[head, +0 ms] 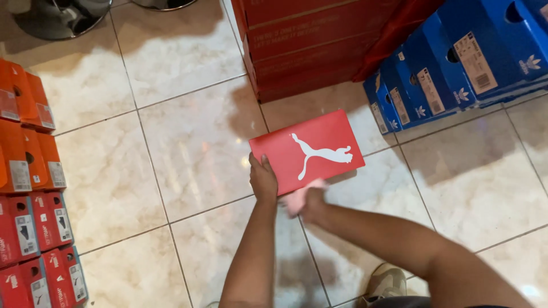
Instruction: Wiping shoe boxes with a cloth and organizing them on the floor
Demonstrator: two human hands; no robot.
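I hold a flat red shoe box (308, 149) with a white animal logo on its lid, out over the tiled floor. My left hand (262, 178) grips the box's near left corner, thumb on the lid. My right hand (311, 201) presses a pink cloth (299, 197) against the box's near edge; the cloth partly hides the fingers.
A stack of red boxes (302, 40) stands at the back, with blue boxes (456, 63) leaning at the right. Orange boxes (25, 131) and red boxes (34, 245) line the left edge. Chrome stand bases (57, 17) sit top left. My shoe (385, 282) shows below.
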